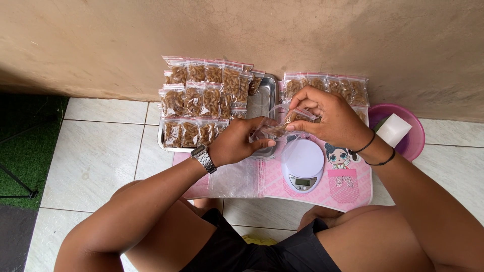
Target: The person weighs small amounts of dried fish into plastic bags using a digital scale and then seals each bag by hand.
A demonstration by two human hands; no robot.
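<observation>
Both hands hold one small clear zip bag partly filled with brown pasta, above a pink tray table. My left hand, with a metal watch on its wrist, grips the bag's left end. My right hand, with two dark bands on its wrist, pinches the bag's top right edge. A white round kitchen scale sits just below the bag.
A metal tray holds several filled pasta bags; more bags lie by the wall. A pink bowl with a white scoop sits at right. Empty clear bags lie on the table. Green turf lies far left.
</observation>
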